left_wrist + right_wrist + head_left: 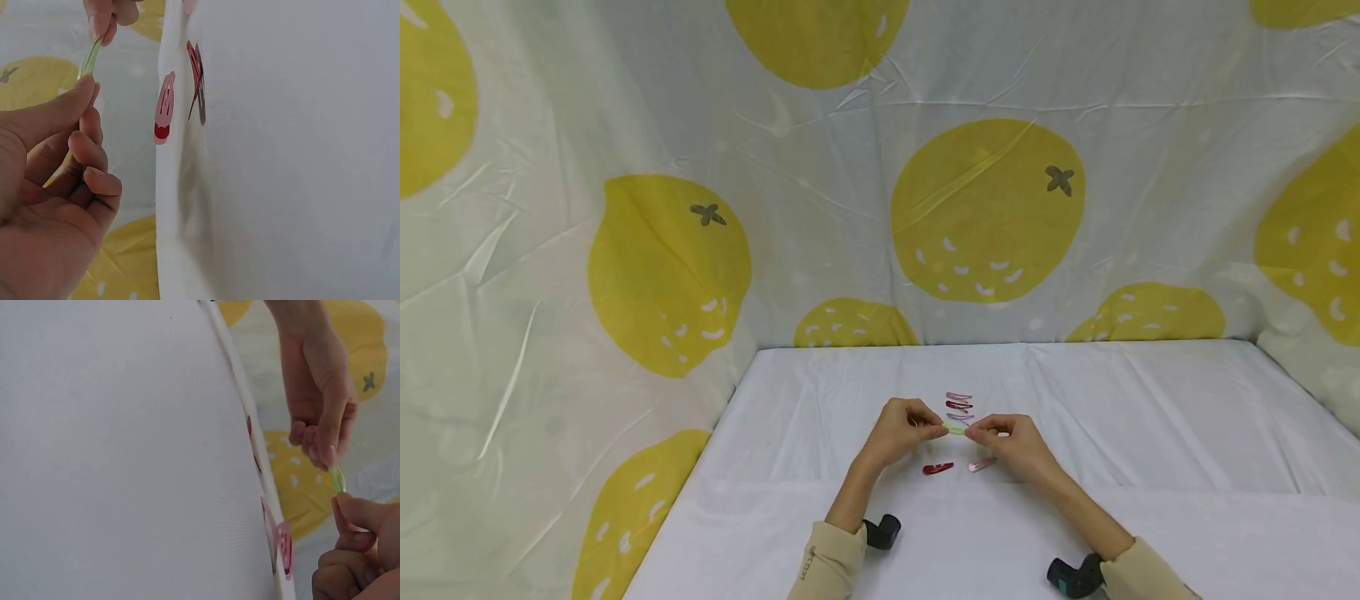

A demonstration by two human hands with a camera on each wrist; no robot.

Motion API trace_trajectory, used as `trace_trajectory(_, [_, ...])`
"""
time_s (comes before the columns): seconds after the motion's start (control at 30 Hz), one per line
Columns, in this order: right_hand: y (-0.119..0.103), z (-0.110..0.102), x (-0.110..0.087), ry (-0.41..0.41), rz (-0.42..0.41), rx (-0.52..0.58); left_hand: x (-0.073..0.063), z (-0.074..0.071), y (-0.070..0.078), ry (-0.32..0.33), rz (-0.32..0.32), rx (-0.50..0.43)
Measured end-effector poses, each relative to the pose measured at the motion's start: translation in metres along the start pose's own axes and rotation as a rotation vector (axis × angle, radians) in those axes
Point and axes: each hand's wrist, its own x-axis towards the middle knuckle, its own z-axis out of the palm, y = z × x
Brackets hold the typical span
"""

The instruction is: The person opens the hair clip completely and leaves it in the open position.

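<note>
Head: left grip (902, 433), right grip (1017, 442) on probable green hairclip (956, 430)

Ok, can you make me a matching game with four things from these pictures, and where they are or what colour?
Things:
1. lemons
2. green clip
3. sleeves
4. clip row

Place or colour:
A. pinched by the left hand and right hand
B. on the white cloth, beyond the hands
C. printed on the backdrop
D. beige

Pairs: 1-C, 2-A, 3-D, 4-B
</note>
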Motion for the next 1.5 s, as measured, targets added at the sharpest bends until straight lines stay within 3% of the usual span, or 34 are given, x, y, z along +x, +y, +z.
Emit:
trace_trajectory(0.27, [-0.004, 0.002, 0.002, 0.114, 0.014, -0.022, 0.002, 0.003, -0.001, 0.039, 0.012, -0.020])
trace_trajectory(0.47, [-0.008, 0.001, 0.001, 0.081, 0.060, 0.040, 0.004, 0.005, -0.003, 0.090, 0.091, -0.040])
trace_trajectory(0.73, [-0.006, 0.000, 0.002, 0.049, 0.112, 0.087, 0.004, 0.007, -0.003, 0.124, 0.133, -0.061])
trace_trajectory(0.87, [-0.005, 0.000, 0.002, 0.073, 0.065, 0.070, 0.003, 0.007, -0.001, 0.129, 0.117, -0.048])
trace_trajectory(1.0, [-0.002, 0.001, 0.001, 0.096, -0.063, 0.029, 0.003, 0.007, 0.000, 0.115, 0.090, -0.047])
trace_trajectory(1.17, [0.001, 0.001, 0.001, 0.128, -0.206, 0.002, 0.004, 0.007, -0.001, 0.092, 0.100, -0.085])
trace_trajectory(1.5, [0.002, 0.002, 0.001, 0.015, -0.249, 0.047, 0.004, 0.006, -0.002, 0.018, 0.121, -0.112])
